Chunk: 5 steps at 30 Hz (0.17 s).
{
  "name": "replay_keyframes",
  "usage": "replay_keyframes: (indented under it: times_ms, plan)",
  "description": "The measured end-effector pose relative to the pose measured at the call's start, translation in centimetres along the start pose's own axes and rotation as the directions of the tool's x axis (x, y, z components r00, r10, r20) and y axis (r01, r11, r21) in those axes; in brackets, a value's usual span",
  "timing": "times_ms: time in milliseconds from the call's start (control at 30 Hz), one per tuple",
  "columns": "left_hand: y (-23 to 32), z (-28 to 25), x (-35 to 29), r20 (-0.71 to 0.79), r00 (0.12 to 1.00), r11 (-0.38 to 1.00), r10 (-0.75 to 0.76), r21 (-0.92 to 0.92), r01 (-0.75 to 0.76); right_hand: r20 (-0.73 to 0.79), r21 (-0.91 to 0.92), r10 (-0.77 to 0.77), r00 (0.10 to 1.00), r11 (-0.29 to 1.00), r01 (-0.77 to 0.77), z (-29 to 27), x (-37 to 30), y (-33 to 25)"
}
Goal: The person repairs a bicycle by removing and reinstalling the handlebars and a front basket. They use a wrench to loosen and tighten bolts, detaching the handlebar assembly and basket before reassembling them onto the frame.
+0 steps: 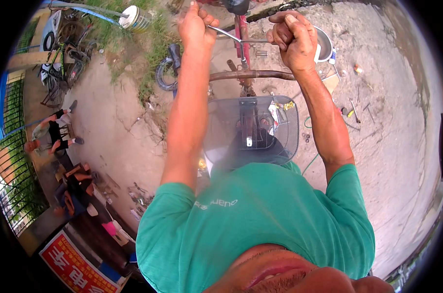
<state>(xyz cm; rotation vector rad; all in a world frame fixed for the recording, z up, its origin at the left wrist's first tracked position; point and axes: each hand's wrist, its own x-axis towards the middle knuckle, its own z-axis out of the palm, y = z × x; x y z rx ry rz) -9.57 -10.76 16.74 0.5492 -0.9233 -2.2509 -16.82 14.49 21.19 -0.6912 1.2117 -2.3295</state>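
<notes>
The left hand (pixel 196 27) grasps the thin metal lever (pixel 226 34) — the right hand (pixel 294 41) is clenched beside it. Better to keep the bicycle's rusty handlebar (pixel 251 74) steady.

— What sort of place is this?
— An open-air bicycle repair spot on cracked concrete ground (pixel 392 146). Around the red bicycle (pixel 243 46): loose tools (pixel 354 111) to its right, a spare tyre (pixel 164 74) just left, parked bicycles (pixel 65 53) far left by grass.

Cracked concrete ground (pixel 392 127) carries scattered small tools (pixel 354 111).
</notes>
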Motion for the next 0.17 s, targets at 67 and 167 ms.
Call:
replay_keyframes:
  times_ms: [67, 167]
  plan:
    - [-0.1, 2.1, -2.2, -0.078, 0.997, 0.999, 0.011, 0.049, -0.007, -0.016, 0.018, 0.019, 1.000, 1.000, -0.019, -0.6, 0.5, 0.2]
    - [0.2, 2.0, -3.3, -0.150, 0.987, 0.998, 0.065, 0.023, -0.063, 0.061, 0.023, 0.053, 0.997, 0.998, -0.054, -1.9, 2.2, 0.7]
